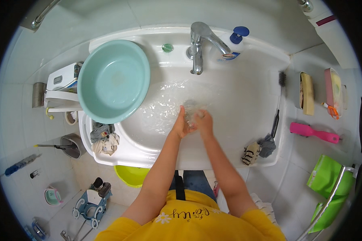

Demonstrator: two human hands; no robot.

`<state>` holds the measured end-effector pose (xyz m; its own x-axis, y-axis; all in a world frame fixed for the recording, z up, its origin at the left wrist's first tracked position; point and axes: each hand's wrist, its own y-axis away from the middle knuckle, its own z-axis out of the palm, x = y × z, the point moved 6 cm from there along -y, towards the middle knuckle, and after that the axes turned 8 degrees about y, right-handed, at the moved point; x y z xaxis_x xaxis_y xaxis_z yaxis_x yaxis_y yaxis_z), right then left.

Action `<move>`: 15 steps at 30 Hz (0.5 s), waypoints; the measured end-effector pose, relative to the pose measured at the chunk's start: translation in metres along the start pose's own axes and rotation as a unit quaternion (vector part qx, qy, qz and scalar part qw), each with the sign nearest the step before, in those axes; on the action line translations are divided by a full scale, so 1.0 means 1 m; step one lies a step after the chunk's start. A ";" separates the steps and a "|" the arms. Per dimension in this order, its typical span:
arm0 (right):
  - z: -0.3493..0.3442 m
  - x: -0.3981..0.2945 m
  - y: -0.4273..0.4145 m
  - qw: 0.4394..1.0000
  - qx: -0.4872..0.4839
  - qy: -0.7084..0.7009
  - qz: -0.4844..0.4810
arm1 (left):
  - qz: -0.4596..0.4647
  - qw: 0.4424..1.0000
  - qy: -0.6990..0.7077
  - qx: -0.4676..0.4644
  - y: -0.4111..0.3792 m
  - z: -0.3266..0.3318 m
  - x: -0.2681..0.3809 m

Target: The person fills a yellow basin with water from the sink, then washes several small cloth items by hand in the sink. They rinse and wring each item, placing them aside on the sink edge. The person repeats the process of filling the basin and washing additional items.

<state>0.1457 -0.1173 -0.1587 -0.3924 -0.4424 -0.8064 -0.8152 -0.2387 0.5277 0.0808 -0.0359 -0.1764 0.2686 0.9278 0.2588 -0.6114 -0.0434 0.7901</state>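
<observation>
Both hands are low over the white washbasin (238, 99), below the chrome faucet (196, 48). My left hand (184, 124) is turned on its side, its thumb pointing up and its fingers curving towards the other hand. Close on its right, my right hand (204, 121) is curled and slightly blurred. A blurred, translucent patch lies between them; whether it is only water or a clear object cannot be told. Rippling water (160, 111) spreads to the left of the hands. A light teal plastic basin (114, 81) rests over the washbasin's left side, with a little cloudy residue at its bottom.
A pump bottle (236, 45) and a green soap piece (167, 48) stand on the back ledge. Crumpled cloths (105, 143) lie at the front left corner. A thin brush (279, 102) and a striped cloth (251, 153) are at the right. A pink hairbrush (313, 132) hangs on the right wall.
</observation>
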 end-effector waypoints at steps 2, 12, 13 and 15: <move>0.019 -0.036 0.058 0.996 -0.021 0.060 -0.058 | -0.053 0.971 0.180 -0.149 -0.009 0.005 -0.002; 0.005 -0.055 -0.016 0.957 0.115 0.194 -0.181 | 0.122 0.990 0.060 0.036 0.012 0.014 0.010; 0.000 -0.047 -0.026 0.962 0.101 0.203 -0.150 | 0.134 0.989 0.045 0.038 0.013 0.016 0.014; -0.014 -0.037 -0.030 0.924 0.124 0.278 -0.232 | 0.164 0.976 -0.094 0.111 0.030 0.004 0.038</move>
<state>0.1910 -0.1055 -0.1411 0.2466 -0.7349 -0.6318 -0.9404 -0.3390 0.0273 0.0763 -0.0035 -0.1407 0.2294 0.7677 0.5983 -0.5171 -0.4247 0.7432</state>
